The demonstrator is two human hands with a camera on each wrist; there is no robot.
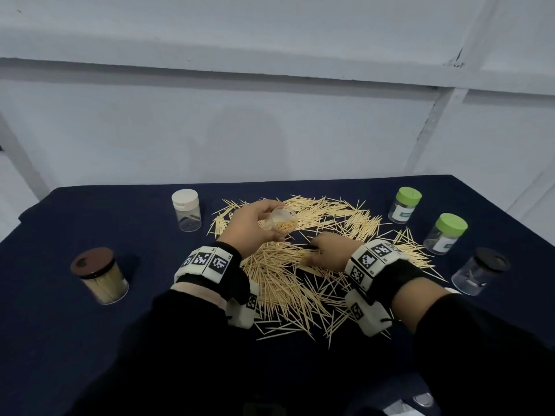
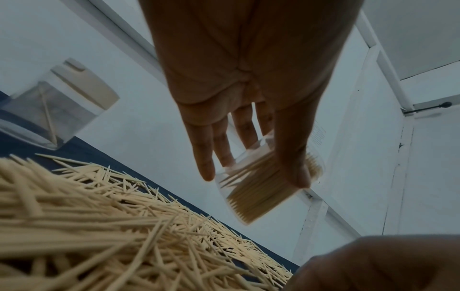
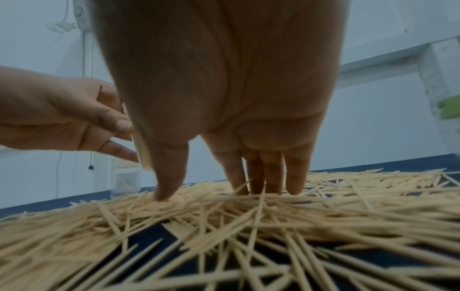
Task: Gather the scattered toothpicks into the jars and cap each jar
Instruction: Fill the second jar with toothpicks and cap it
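Note:
A big heap of scattered toothpicks [image 1: 279,283] covers the middle of the dark blue table [image 1: 75,340]. My left hand [image 1: 264,220] grips a small clear uncapped jar [image 1: 283,221] just above the heap's far side. The jar is tilted with its mouth toward me and is partly filled with toothpicks. In the left wrist view the thumb and fingers wrap the jar [image 2: 254,189]. My right hand [image 1: 324,250] lies on the heap, and its straight fingers [image 3: 293,177] and thumb touch the toothpicks [image 3: 224,226].
A white-capped jar [image 1: 186,210] stands at the back left. A brown-capped jar [image 1: 100,274] full of toothpicks stands at the left. Two green-capped jars [image 1: 404,204] [image 1: 446,233] and a black-capped jar [image 1: 480,270] line the right side. A grey wall rises behind the table.

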